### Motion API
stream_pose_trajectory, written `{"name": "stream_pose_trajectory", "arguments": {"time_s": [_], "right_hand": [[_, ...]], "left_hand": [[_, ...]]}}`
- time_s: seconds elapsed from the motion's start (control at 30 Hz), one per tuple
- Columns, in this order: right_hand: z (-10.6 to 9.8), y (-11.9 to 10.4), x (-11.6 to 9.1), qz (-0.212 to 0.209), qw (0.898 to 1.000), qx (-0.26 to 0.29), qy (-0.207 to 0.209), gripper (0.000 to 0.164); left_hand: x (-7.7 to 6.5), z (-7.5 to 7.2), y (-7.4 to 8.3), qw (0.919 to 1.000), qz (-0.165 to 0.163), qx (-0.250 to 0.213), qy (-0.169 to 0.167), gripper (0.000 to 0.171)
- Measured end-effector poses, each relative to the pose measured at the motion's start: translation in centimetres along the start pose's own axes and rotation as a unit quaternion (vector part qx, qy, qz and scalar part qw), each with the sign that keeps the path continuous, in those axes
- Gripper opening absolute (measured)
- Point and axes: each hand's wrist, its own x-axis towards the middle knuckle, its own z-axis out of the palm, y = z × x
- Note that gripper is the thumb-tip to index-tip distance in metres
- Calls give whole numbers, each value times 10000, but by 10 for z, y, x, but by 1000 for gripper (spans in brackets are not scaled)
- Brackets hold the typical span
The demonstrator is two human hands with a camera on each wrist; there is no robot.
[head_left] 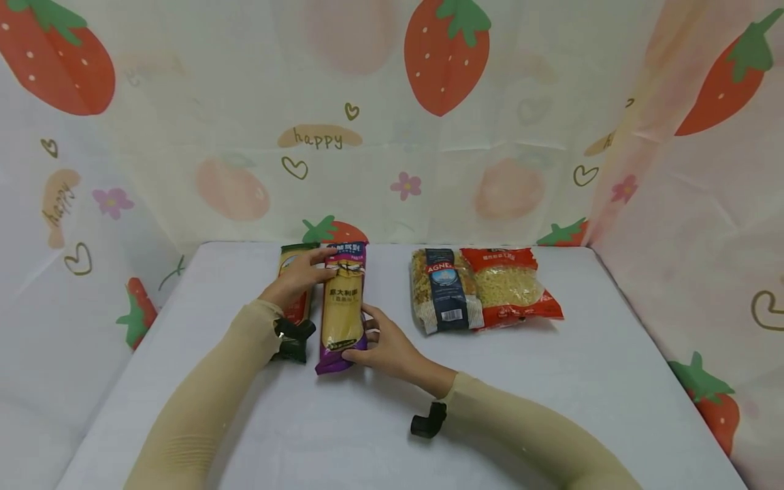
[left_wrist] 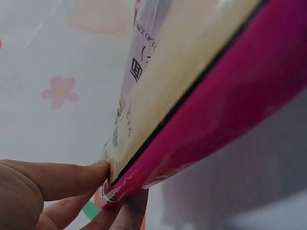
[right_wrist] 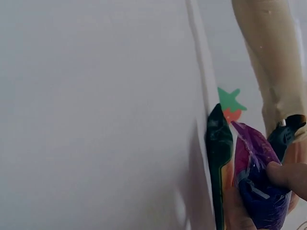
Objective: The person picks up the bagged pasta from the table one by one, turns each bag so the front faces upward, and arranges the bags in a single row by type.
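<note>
A long purple-edged pack of spaghetti (head_left: 343, 299) is held between both hands, slanted over the white cloth in the left wrist view. My left hand (head_left: 301, 278) pinches its far end, with the thumb on one face and fingers (left_wrist: 132, 211) under the other. Its near end is gripped by my right hand (head_left: 395, 348), thumb on the front. Right beside it on the left lies a green and red pack (head_left: 292, 351), partly hidden by the left hand and wrist. In the right wrist view this green pack (right_wrist: 219, 139) stands out close to the purple one.
To the right, a dark-banded bag of pasta (head_left: 447, 292) lies against a red bag of small pasta (head_left: 508, 286). White cloth covers the table (head_left: 343, 435). A strawberry-print curtain (head_left: 380, 136) encloses the back and sides.
</note>
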Motion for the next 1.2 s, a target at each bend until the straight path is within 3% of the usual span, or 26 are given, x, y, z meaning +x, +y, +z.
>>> {"name": "stream_pose_trajectory", "arguments": {"time_s": [0.23,0.43,0.77,1.2], "right_hand": [[5,0,12,152,9995,-250,95,99],[7,0,18,299,9983,-469,149,98],[15,0,28,421,9973,-579,182,95],[19,2,37,283,9931,-1114,251,94]], "left_hand": [[11,-3,-5,9998,-92,-146,41,60],[16,-3,-9,9997,-181,134,45,61],[25,-6,-14,9990,-392,208,44,62],[32,-4,-17,9988,-387,307,50,62]]}}
